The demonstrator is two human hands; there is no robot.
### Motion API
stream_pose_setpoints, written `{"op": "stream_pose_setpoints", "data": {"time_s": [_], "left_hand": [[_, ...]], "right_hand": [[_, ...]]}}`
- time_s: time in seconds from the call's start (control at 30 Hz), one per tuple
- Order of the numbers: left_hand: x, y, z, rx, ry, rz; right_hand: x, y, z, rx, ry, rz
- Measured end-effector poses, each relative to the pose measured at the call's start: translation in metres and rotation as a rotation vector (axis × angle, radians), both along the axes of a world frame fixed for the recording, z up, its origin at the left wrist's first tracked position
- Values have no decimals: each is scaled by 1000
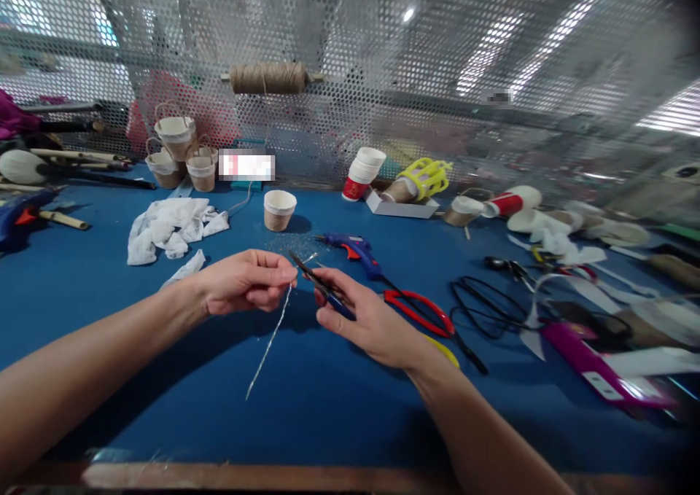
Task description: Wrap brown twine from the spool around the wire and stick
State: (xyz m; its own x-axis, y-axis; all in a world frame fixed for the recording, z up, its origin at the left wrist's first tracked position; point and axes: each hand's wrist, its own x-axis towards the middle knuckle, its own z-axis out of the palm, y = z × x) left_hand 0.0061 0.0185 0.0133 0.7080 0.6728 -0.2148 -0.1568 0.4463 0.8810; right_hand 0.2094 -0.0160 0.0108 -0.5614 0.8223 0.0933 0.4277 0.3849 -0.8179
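My left hand (243,282) pinches the upper end of a thin silver twisted wire (270,342), which hangs down and to the left over the blue table (306,407). My right hand (366,320) is closed on small blue-handled snips (322,289). The dark blades point up-left and meet the wire just beside my left fingertips. Both hands hover a little above the tabletop, close together.
A blue glue gun (355,251), red-handled scissors (418,311) and black cables (481,305) lie right of my hands. A paper cup (279,209), white cloth (167,227), small twine baskets (178,149) and stacked cups (364,170) stand behind. A twine spool (267,78) hangs on the mesh wall.
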Motion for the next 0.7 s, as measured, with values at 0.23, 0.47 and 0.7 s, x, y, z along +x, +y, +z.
{"op": "stream_pose_setpoints", "data": {"time_s": [0.23, 0.47, 0.7], "left_hand": [[5, -6, -11, -98, -186, -22], [5, -7, -11, -10, -95, 34], [4, -7, 2, 608, 559, 181]], "right_hand": [[-1, 0, 1, 36, -49, -13], [-6, -3, 2, 95, -110, -99], [-8, -8, 7, 45, -207, -141]]}}
